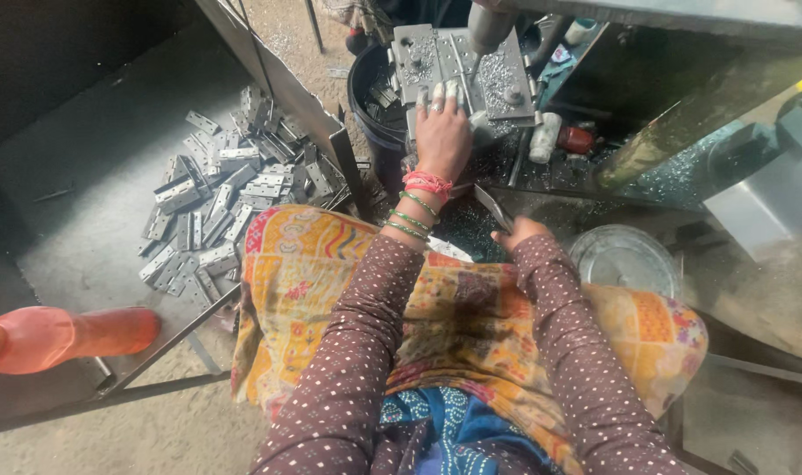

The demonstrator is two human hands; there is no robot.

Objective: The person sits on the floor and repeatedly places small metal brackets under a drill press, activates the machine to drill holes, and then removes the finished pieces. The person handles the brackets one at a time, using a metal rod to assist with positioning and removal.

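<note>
Two hands: left hand at fixture plate edge, right hand low.

A grey floor on the left carries a loose heap of metal hinges, some overlapping, and an orange plastic bottle lying on its side nearby. The machine's worktop is strewn with shiny metal shavings.

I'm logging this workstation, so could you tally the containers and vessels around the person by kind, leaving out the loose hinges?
Orange plastic bottle: 1
Black bucket holding metal pieces: 1
Round metal dish: 1
Small red container: 1
Total: 4
The hinges heaped at the left are too many and too overlapped to count exactly.
</note>
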